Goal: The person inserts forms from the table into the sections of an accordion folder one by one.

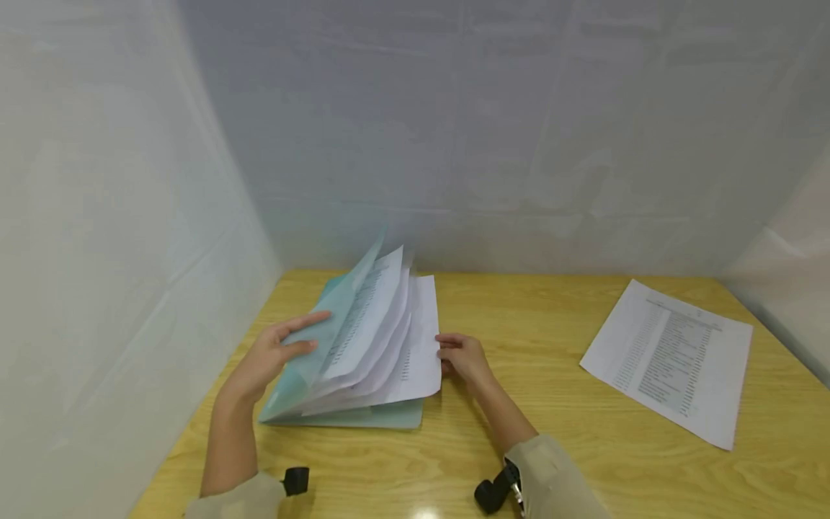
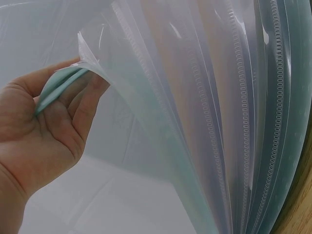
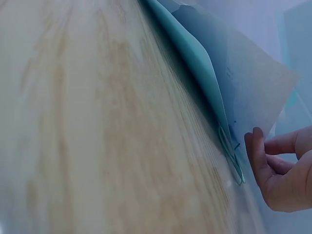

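Two sleeves sit at the bottom edge of the head view, each with a black wrist mount. Beyond them a teal folder point(image 1: 363, 414) lies on the table point(image 1: 519, 461), its cover and clear pockets fanned up. Left hand point(image 1: 272, 357) holds the raised cover, fingers spread along its outer face and thumb on the near side. Right hand point(image 1: 462, 357) pinches the free edge of the lowest raised page point(image 1: 415, 360). About four or five pages with printed columns stand between the two hands; the print is too small to read. One loose sheet point(image 1: 671, 360), well off to the right of the right fingers, lies flat on the table and bears rows of fine text, also unreadable.

Left wrist view: the left hand point(image 2: 44, 131) curls its fingers point(image 2: 85, 105) round the teal cover edge point(image 2: 61, 85), gripping it. Right of the fingers, clear pockets point(image 2: 204, 122) fan out, each with a perforated strip; several can be seen, the exact count unclear.

Right wrist view: the right hand point(image 3: 282, 170) sits at the lower right, fingers point(image 3: 256, 156) bent together against a page edge point(image 3: 253, 92). Just left of them the teal back cover point(image 3: 195, 53) meets the table point(image 3: 97, 136). No brand or label shows.
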Demonstrator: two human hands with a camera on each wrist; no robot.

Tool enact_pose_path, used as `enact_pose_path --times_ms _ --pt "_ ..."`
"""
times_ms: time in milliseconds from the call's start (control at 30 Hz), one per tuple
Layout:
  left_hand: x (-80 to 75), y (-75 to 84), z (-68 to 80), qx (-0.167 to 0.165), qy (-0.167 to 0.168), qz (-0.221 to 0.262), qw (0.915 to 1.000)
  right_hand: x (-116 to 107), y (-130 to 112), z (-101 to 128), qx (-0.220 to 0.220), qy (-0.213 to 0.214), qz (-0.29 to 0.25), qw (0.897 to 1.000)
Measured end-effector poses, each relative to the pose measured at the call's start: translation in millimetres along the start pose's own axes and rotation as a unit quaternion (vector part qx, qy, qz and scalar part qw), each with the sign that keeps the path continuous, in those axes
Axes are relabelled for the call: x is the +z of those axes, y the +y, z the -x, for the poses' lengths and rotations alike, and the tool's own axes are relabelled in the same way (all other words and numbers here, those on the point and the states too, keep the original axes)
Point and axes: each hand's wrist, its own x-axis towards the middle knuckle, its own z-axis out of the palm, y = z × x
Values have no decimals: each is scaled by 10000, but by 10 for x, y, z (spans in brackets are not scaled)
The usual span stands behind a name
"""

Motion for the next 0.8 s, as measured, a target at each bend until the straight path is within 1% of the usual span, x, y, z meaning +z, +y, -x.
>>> enact_pose_path --times_ms 300,400,667,800 --pt "-11 11 -12 30 7 -8 10000 84 -35 15 -85 -286 -322 9990" --pt "-8 0 -10 58 11 -22 10000 114 -19 9 -44 -331 -385 9987" --pt "3 -26 -7 27 38 -22 10000 199 -28 9 -151 -432 -559 9974" --pt "7 -19 -3 32 29 -48 10000 242 -43 28 -132 -457 -567 9973"
